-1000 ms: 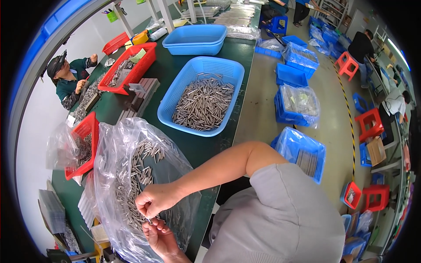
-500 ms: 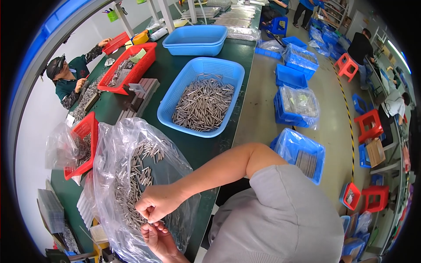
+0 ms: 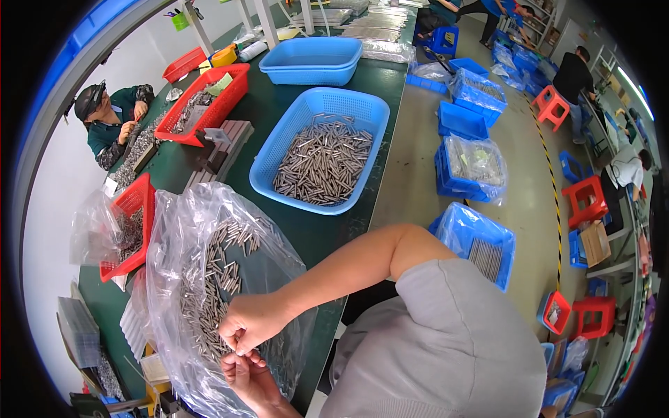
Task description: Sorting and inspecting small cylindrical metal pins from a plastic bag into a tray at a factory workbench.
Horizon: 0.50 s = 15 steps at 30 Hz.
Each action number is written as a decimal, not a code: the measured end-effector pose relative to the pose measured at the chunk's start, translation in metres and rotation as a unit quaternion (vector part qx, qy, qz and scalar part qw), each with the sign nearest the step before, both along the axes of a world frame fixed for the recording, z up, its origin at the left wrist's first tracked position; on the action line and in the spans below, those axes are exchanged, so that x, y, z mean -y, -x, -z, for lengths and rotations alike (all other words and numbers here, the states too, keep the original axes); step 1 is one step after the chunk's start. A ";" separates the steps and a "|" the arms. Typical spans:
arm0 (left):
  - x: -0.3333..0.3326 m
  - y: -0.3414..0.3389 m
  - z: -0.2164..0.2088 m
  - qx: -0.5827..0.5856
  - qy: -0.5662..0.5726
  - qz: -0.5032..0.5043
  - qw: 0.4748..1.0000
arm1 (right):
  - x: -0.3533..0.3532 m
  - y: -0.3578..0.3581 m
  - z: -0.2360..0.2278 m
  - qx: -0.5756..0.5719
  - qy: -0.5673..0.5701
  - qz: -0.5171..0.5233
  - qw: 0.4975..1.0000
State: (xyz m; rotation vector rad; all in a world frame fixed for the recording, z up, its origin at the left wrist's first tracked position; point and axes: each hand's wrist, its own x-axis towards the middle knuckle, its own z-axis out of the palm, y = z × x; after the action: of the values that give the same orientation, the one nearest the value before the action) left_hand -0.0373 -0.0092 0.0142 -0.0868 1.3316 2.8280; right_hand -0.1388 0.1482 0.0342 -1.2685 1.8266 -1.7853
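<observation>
My right hand (image 3: 252, 322) is closed in a pinch over a clear plastic bag (image 3: 171, 279). Just below it, my left hand (image 3: 249, 380) has its fingers drawn together, the fingertips meeting those of the right. Whatever lies between the fingers is too small and covered to make out. Inside the opened bag, short metal pins (image 3: 224, 273) are spread in a loose heap beside both hands. A light blue perforated basket (image 3: 261, 164), farther up the table, holds a big pile of similar pins (image 3: 324, 164).
Red baskets (image 3: 233, 90) of small metal parts line the table's left side. Stacked blue basins (image 3: 306, 73) stand beyond. Across the table a person in a cap (image 3: 115, 115) handles small parts. Blue crates (image 3: 512, 251) and red stools (image 3: 585, 202) occupy the floor on the right.
My hands stay pinched together in nearly the same place. The person across the table has drawn an arm back from the far red basket and brought both hands together.
</observation>
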 end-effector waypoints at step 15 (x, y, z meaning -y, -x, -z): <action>-0.002 0.002 0.000 0.021 -0.035 -0.007 0.999 | -0.027 0.016 -0.025 -0.096 0.047 0.115 0.988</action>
State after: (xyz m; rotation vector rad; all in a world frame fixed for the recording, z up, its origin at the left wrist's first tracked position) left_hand -0.0398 -0.0074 0.0147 -0.1542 1.2288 2.8631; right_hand -0.1549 0.1754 0.0597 -1.3535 2.0924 -1.9478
